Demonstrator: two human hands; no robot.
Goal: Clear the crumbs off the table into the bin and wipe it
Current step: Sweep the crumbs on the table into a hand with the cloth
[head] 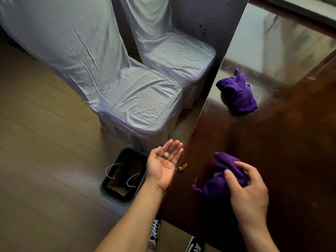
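Note:
My left hand [163,164] lies palm up just off the edge of the glossy dark wooden table [272,142], cupped flat under the rim. A white crumb and a greenish crumb [167,155] rest in its palm. A yellowish crumb [182,166] sits right at the table edge beside that hand. My right hand [249,190] grips a crumpled purple cloth [218,180] on the tabletop. A dark bin [123,176] with a brown paper bag inside stands on the floor below and left of my left hand.
A second crumpled purple cloth [238,91] lies farther back on the table. Two chairs in pale fabric covers [138,95] stand to the left of the table, close to the bin. Wooden floor stretches to the left. My shoes [194,244] show below.

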